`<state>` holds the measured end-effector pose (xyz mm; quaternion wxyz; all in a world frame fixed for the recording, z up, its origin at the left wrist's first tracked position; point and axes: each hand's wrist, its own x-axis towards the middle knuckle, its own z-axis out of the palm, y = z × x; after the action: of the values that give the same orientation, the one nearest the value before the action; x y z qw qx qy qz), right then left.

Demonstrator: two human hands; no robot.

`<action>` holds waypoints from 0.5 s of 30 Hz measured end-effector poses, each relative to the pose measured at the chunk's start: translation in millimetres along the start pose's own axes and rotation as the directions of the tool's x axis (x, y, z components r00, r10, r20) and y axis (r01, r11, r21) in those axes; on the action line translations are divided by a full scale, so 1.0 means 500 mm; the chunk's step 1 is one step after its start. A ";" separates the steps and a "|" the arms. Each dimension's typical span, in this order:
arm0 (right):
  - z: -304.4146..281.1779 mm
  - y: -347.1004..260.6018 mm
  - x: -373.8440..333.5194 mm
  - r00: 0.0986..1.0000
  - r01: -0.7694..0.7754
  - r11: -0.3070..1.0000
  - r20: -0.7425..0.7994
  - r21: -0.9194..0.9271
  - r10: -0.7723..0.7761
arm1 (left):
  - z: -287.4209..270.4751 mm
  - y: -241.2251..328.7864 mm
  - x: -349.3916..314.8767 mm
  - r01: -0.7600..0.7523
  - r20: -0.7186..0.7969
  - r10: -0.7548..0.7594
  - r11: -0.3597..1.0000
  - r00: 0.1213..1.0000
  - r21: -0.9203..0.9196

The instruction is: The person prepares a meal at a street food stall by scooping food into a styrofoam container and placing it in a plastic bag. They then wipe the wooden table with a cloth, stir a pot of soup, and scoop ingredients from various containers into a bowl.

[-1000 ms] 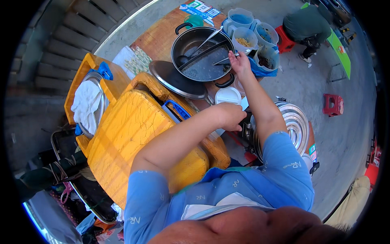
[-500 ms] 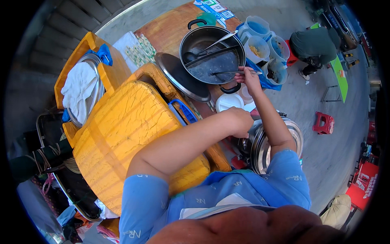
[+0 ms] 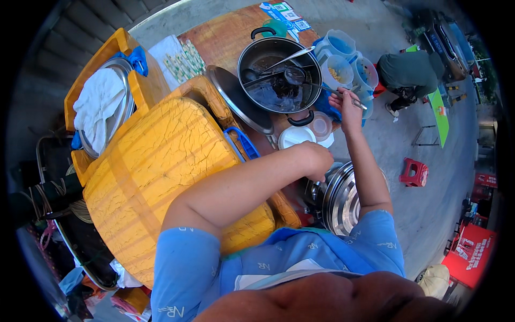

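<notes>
I'm ladling, it seems: right hand (image 3: 350, 107) gripping the ladle (image 3: 295, 76), bowl within the divided pot (image 3: 271, 46) on the desk (image 3: 220, 37). Next calls for a level lift. Left hand (image 3: 315, 161) looks curled; whether it's holding anything, I can't tell.

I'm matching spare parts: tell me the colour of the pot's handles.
The pot has black handles, seen best in the head view.
</notes>
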<state>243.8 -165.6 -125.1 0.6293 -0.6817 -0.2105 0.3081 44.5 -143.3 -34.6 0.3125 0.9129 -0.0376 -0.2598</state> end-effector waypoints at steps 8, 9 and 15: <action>0.031 -0.035 0.020 0.751 0.657 0.647 0.265 -0.387 -0.604 | 0.004 0.000 0.004 0.014 0.021 -0.014 1.000 1.000 0.003; 0.029 -0.052 0.012 0.616 0.772 0.432 0.381 -0.465 -0.690 | 0.004 -0.001 0.005 0.013 0.024 -0.013 1.000 1.000 0.004; -0.002 -0.087 -0.054 0.284 0.912 -0.098 0.785 -0.399 -0.550 | 0.007 -0.005 0.009 0.027 0.020 -0.027 1.000 0.999 0.007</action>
<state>229.4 -179.2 -78.1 0.2152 -0.5611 -0.7887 -0.1296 46.3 -144.2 -40.7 0.3054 0.9117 -0.0294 -0.2732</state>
